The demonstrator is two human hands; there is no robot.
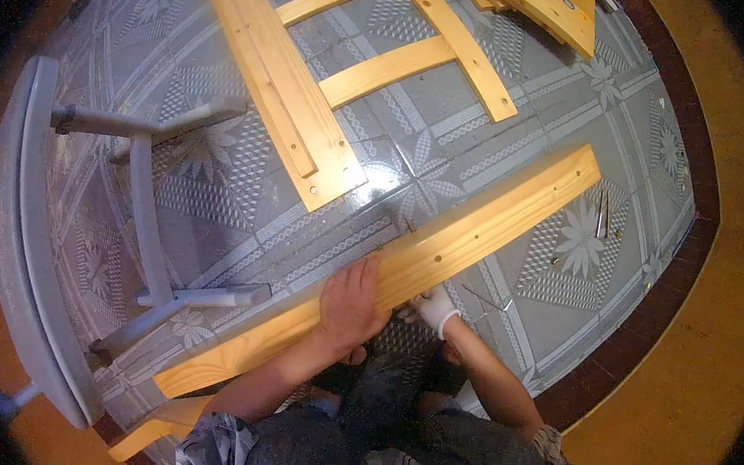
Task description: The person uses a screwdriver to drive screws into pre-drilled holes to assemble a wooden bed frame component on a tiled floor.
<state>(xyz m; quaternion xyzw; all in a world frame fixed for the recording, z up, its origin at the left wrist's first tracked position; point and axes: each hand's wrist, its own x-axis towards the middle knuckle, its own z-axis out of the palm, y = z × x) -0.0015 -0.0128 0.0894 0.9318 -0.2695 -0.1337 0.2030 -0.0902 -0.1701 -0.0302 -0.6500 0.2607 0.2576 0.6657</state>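
A long pine board (pixel 477 232) with several drilled holes lies slantwise in front of me, from lower left to upper right. My left hand (pixel 353 301) is bare and wraps over its middle, closed on it. My right hand (pixel 432 312), in a white glove, is at the board's near edge, just right of the left hand. Its fingers look curled and are partly hidden by the board; what they hold cannot be made out. A thin bent metal rod (pixel 482 297) lies on the floor beside the right hand.
A ladder-like pine frame (pixel 385 67) lies ahead, with more pine panels (pixel 538 14) at the far right. A grey plastic chair (pixel 27 232) lies tipped at left. Metal tools (pixel 602 214) and small hardware (pixel 556 261) rest on the patterned floor (pixel 473 175). Another wooden piece (pixel 146 435) is at lower left.
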